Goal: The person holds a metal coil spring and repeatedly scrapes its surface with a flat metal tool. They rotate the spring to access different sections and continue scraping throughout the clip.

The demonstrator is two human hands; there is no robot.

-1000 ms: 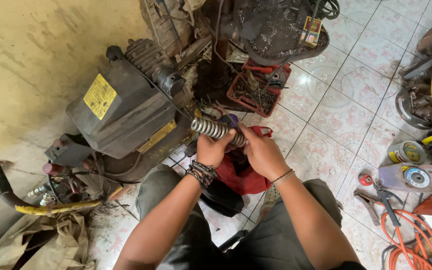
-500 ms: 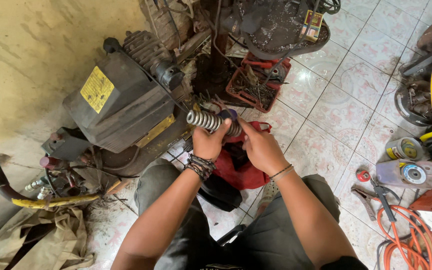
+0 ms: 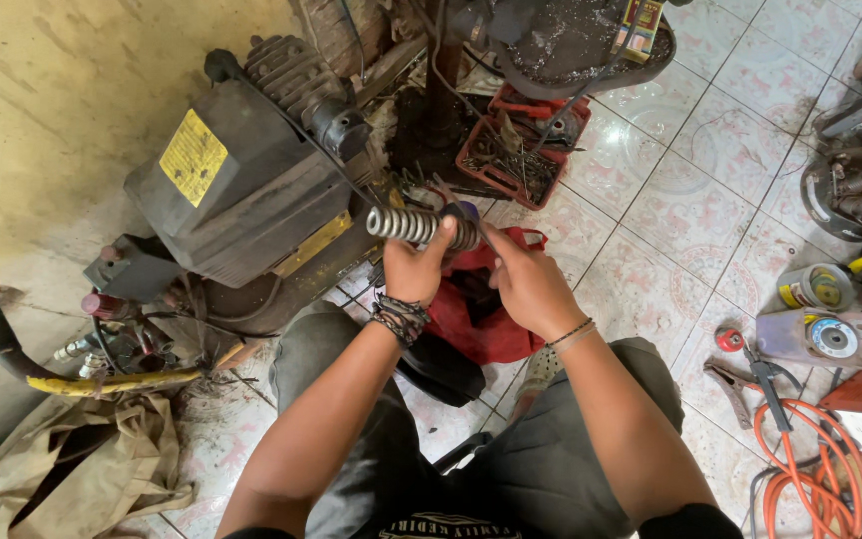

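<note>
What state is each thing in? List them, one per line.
Spring: level, held in both hands.
Left hand: gripping spring.
Right hand: closed on spring's end.
Red bag: slumped open on lap.
Red tray: full of parts.
Orange cord: loosely coiled.

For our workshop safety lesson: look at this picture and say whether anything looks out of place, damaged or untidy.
Yes. The tiled floor is cluttered: an orange cable lies in loose tangled loops, pliers and grinder discs lie scattered beside it. The compressor is grimy. Both hands hold a coil spring, which looks intact.
</note>
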